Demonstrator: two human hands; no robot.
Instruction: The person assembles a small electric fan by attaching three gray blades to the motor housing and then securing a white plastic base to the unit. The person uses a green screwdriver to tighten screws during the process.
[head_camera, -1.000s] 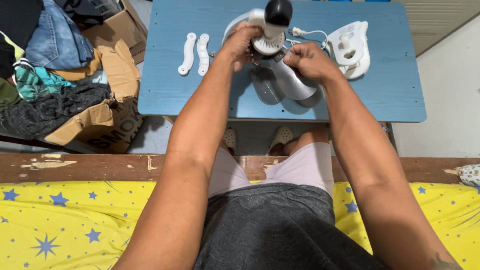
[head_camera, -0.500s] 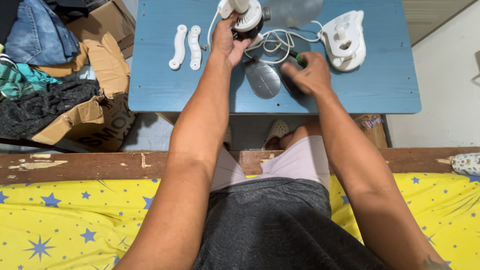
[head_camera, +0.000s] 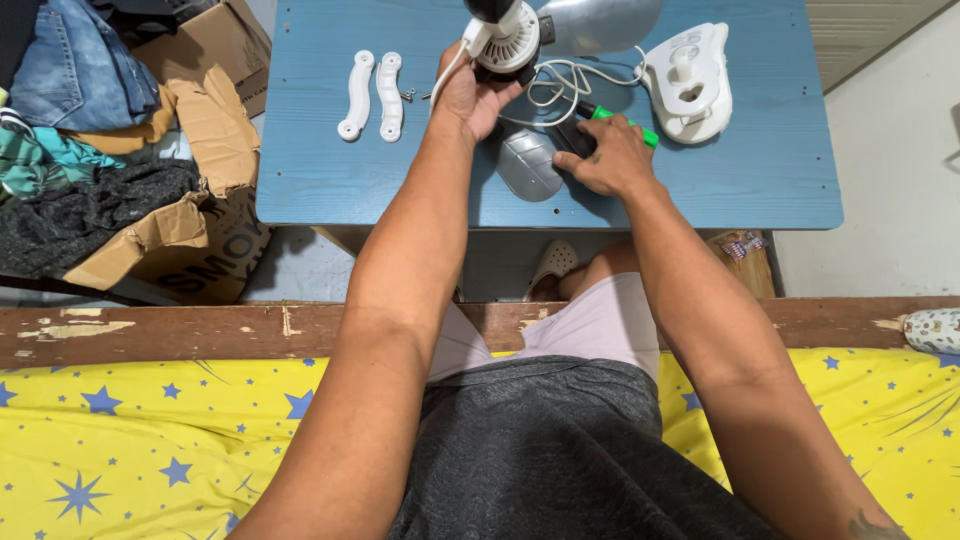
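On the blue surface (head_camera: 330, 190), your right hand (head_camera: 605, 158) is now gripping the green screwdriver (head_camera: 622, 122), newly exposed; your left hand (head_camera: 470, 95) is clasping the fan motor (head_camera: 505, 40).

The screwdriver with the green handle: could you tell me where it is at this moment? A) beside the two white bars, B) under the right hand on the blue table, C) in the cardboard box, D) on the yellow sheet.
B: the screwdriver lies on the table with the right hand on its near end, its green handle sticking out beyond the fingers.
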